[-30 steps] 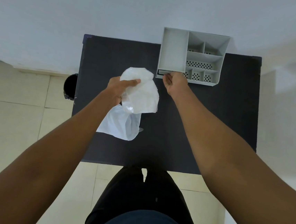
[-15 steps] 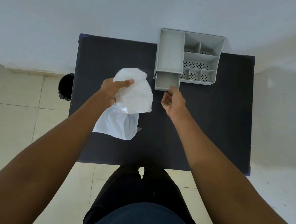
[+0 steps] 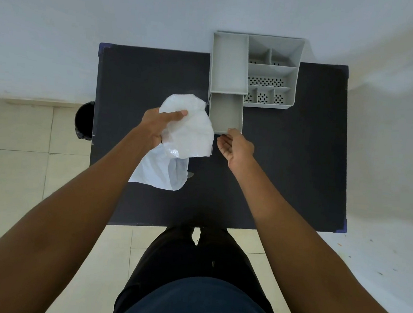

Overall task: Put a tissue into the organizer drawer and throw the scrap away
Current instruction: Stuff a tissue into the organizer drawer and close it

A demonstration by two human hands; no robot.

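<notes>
A grey organizer [image 3: 271, 71] stands at the back of the black table [image 3: 300, 165]. Its drawer [image 3: 226, 114] is pulled out toward me and looks empty inside. My right hand [image 3: 236, 148] is at the drawer's front edge, thumb touching it, fingers loosely curled. My left hand [image 3: 159, 125] holds up a white tissue [image 3: 190, 129] just left of the drawer. Under that hand, a white plastic wrapper [image 3: 163, 172] lies on the table, partly hidden by the tissue and my arm.
A black bin [image 3: 84, 120] stands on the tiled floor at the table's left edge. The wall is right behind the organizer. My legs are against the table's near edge.
My right hand has pulled the drawer out of the organizer toward me, from shut to far open. My left hand has kept the tissue raised in about the same place.
</notes>
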